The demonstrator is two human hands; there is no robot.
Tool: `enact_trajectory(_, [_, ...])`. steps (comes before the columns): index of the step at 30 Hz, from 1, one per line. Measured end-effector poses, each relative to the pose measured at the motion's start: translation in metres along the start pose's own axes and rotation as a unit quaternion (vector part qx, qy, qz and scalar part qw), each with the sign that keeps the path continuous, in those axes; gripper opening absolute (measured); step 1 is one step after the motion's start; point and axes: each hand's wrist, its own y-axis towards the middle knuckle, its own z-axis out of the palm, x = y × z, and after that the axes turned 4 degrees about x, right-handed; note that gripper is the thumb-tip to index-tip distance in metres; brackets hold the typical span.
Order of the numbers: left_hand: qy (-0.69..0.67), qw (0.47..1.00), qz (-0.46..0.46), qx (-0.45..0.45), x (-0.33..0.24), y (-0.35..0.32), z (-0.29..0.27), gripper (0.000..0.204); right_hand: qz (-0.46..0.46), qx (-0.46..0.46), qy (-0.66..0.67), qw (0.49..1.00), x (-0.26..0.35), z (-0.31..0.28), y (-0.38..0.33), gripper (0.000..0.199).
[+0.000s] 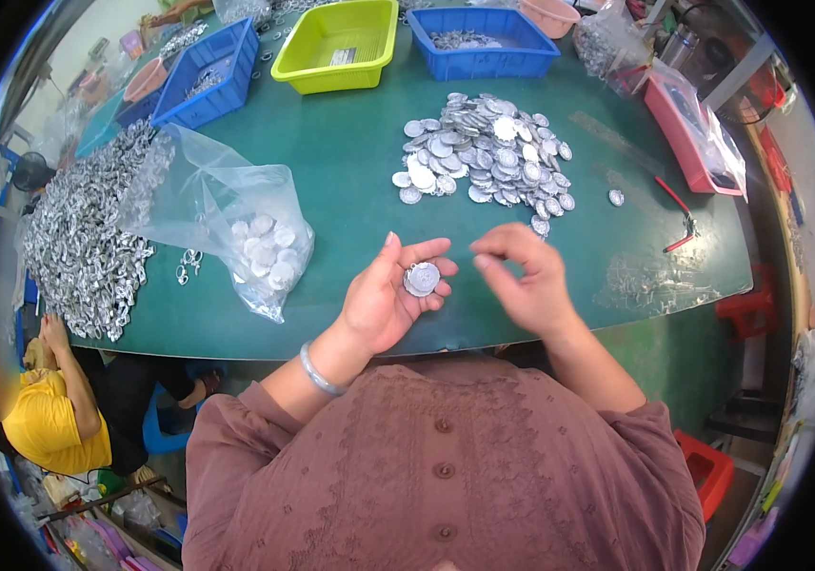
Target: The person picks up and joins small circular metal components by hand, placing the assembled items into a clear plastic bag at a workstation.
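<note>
The person's brownish shirt (446,466) is filling the lower frame and hiding the near table edge. Just beyond it, the left hand (388,295) is lying palm up, fingers curling loosely around a small round silver disc (421,279) that is resting on the fingertips, flat face turning up toward the camera; being round, it is showing no clear long axis, and its surface detail is too small to make out. The right hand (522,281) is hovering just beside it, thumb and forefinger pinching together; whether anything is sitting between them cannot be told.

To the left, a clear plastic bag (236,224) is lying open on the green table (350,171), holding more pale discs. Farther left, a heap of silver metal pieces (84,238) is spreading to the table's rim, and another person in a yellow top (41,423) is sitting below it.

Beyond the hands, a pile of silver discs (484,152) is lying loose. At the far edge, a yellow-green bin (336,43) and blue bins (484,43) are standing, partly cut off.
</note>
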Motion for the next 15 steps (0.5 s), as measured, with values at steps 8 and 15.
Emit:
enact_trajectory(8, [0.057, 0.997, -0.026, -0.036, -0.002, 0.005, 0.007, 0.036, 0.131, -0.012, -0.316, 0.939, -0.035, -0.056, -0.023, 0.026])
enact_trajectory(15, [0.119, 0.985, -0.076, -0.1, -0.006, 0.008, 0.021, 0.015, 0.16, -0.012, -0.341, 0.926, -0.044, -0.052, -0.024, 0.03])
